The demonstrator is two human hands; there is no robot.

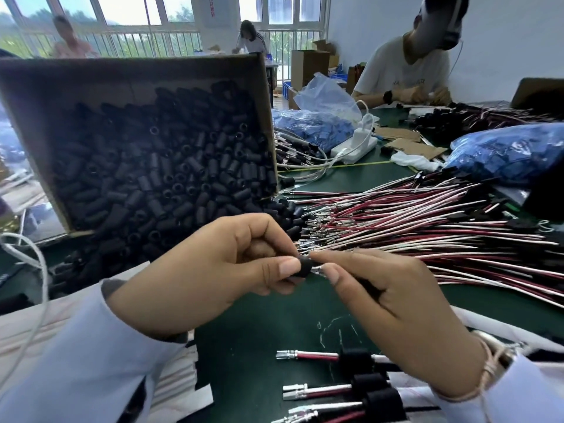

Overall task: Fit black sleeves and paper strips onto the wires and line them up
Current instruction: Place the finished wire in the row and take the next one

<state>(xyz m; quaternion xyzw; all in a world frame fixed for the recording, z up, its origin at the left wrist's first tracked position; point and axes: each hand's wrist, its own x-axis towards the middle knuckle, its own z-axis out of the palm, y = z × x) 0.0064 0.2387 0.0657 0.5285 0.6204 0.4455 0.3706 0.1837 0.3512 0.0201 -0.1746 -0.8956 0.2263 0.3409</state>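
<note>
My left hand [219, 267] pinches a black sleeve [306, 265] between thumb and fingers at the middle of the view. My right hand [393, 306] pinches the metal end of a wire [319, 268] right at the sleeve's opening. A cardboard box [36, 96] tilted toward me spills several black sleeves onto the green table [259, 346]. A big spread of red and white wires [427, 227] lies to the right. Below my right hand, sleeved wires [351, 358] lie side by side.
Striped paper strips [180, 392] lie under my left forearm. Blue bags of parts [506, 154] and a white power strip [354, 148] sit farther back. A person [406, 71] works across the table; two others stand by the windows.
</note>
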